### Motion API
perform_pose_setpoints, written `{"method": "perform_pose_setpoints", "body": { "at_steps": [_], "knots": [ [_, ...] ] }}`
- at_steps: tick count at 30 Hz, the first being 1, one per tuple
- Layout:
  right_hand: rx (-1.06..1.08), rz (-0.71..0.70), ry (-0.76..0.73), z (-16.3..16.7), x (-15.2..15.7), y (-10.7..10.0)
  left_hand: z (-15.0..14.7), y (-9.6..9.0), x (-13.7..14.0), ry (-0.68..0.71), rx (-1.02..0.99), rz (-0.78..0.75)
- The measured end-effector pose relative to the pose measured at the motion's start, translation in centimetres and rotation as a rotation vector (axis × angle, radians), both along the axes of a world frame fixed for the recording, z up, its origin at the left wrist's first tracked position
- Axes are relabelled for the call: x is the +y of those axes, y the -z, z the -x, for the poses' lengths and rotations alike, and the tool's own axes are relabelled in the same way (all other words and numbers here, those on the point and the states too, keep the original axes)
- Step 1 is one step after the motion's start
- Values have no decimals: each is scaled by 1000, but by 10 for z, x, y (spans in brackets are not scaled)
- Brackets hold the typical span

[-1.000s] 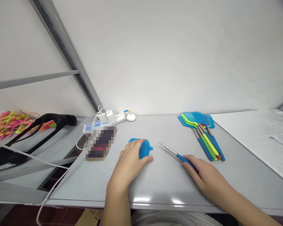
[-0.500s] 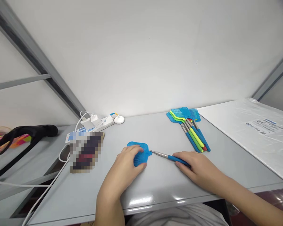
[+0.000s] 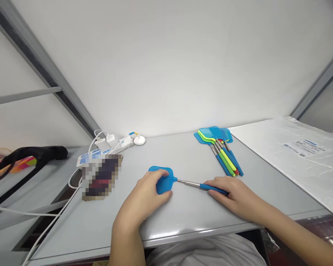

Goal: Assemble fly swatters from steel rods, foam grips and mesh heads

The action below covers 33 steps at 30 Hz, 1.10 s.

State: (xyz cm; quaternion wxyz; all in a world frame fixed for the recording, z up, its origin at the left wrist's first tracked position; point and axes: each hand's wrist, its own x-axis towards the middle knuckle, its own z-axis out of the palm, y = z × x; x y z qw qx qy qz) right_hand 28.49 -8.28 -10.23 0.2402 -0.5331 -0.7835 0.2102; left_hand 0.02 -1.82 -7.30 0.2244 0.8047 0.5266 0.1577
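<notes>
A blue mesh fly swatter head (image 3: pixel 165 183) lies low over the table, its narrow neck pointing right. My left hand (image 3: pixel 147 192) grips it from the left, fingers over the far edge and thumb at the near edge. My right hand (image 3: pixel 234 192) is closed around the blue grip of a telescopic swatter handle (image 3: pixel 191 183). The thin metal tip of that handle meets the neck of the head; how deep it sits in the neck I cannot make out. Farther back on the right, several fly swatters (image 3: pixel 222 149) in blue, yellow-green and red lie in a pile.
A large white wrapped package (image 3: pixel 294 162) with a label covers the table's right side. At the back left are a power strip (image 3: pixel 93 157) with plugs and cables, and a round white device (image 3: pixel 139 140). A blurred-out flat object (image 3: pixel 102 177) lies nearby. Black straps (image 3: pixel 41 155) sit far left.
The handle's metal tip has gone from just short of the head's neck to meeting it. My left hand has kept its grip on the head. The camera view has shifted slightly.
</notes>
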Motion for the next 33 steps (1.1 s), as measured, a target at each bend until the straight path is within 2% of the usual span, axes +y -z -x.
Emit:
{"method": "perform_pose_setpoints", "body": {
  "at_steps": [17,21,28,33],
  "knots": [
    [57,-4,-95,-1,-4,1,-13,-3,-4,60,26,-59],
    [55,-54,-120,2,-5,1,-16,-4,-7,65,-11,-45],
    [113,-164,42,1,-6,6,-16,-3,-7,70,-42,-49],
    [128,-206,86,-1,-6,11,-14,-5,-6,74,-62,-48]
  ]
}}
